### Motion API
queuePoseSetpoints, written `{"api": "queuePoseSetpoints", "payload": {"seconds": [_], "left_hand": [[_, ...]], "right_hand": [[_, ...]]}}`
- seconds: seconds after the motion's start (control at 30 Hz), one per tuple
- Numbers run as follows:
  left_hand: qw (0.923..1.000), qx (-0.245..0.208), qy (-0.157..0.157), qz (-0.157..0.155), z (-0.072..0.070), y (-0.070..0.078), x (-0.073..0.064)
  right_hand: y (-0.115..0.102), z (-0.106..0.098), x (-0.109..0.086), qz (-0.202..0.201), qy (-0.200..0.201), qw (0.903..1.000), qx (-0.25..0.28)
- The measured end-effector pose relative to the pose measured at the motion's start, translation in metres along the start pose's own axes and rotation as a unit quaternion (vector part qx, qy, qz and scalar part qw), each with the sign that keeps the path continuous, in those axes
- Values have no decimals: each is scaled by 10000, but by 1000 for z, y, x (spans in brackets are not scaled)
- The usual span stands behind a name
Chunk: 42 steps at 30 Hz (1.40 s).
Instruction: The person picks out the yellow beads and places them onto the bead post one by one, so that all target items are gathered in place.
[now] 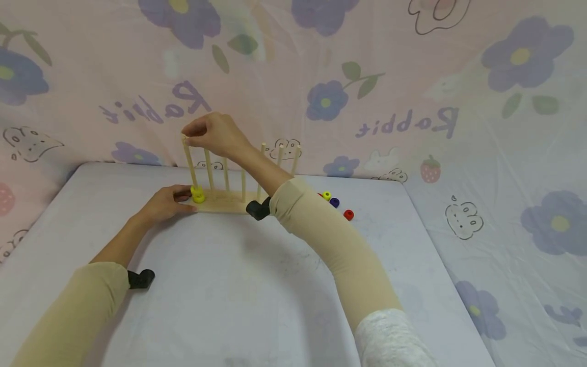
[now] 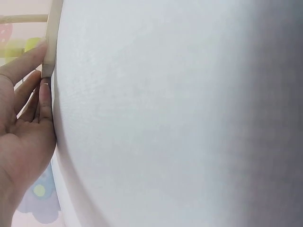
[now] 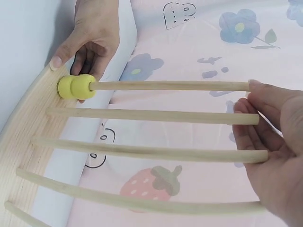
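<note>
A pale wooden base (image 1: 220, 206) carries a row of several upright wooden pegs (image 1: 226, 176). Two yellow beads (image 3: 75, 87) sit stacked at the foot of the leftmost peg (image 3: 170, 86). My left hand (image 1: 162, 205) grips the base's left end, its thumb on the upper face beside the beads. At the top of that same peg, my right hand (image 1: 217, 135) pinches the tip between thumb and fingers. The right wrist view shows no bead in these fingers. Other pegs pass in front of the right palm there, and the right forearm partly hides the row in the head view.
Right of the rack lie loose beads on the white table (image 1: 220, 306): a yellow bead (image 1: 326, 195), a dark blue bead (image 1: 335, 203) and a red bead (image 1: 348, 215), with another red one partly hidden. A patterned cloth (image 1: 275, 76) hangs behind the table.
</note>
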<state>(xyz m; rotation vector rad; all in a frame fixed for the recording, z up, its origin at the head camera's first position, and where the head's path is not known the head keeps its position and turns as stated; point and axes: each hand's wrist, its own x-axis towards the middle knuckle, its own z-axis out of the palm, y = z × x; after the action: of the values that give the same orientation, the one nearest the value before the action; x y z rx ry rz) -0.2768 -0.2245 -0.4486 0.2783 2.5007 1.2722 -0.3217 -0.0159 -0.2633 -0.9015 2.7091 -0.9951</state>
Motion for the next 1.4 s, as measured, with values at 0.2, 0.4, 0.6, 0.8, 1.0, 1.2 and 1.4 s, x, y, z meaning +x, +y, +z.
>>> {"api": "queuePoseSetpoints", "payload": {"seconds": [0.2,0.4,0.6,0.8,1.0,1.2,1.4], "left_hand": [[10000,45,5,-39,0,-3,0],[10000,0,40,15,-2,-4,1],[9999,-88,47,24,0,-6,2],[10000,-54,64,28,1,-7,3],[10000,-90,-5,8,3,-8,2],[9999,-93,18,45,1,-10,3],[10000,-90,8,25,0,-9,3]], "right_hand": [[2,-3,-4,-241,218,9987,404],[5,-15,-9,-361,468,9942,895],[17,-28,-20,-415,756,9884,1247],[32,-41,-33,-499,1025,9855,1260],[49,-52,-50,-393,1207,9803,1516],[66,-66,-64,-279,1383,9737,1791],[80,-76,-76,-352,1421,9754,1646]]}}
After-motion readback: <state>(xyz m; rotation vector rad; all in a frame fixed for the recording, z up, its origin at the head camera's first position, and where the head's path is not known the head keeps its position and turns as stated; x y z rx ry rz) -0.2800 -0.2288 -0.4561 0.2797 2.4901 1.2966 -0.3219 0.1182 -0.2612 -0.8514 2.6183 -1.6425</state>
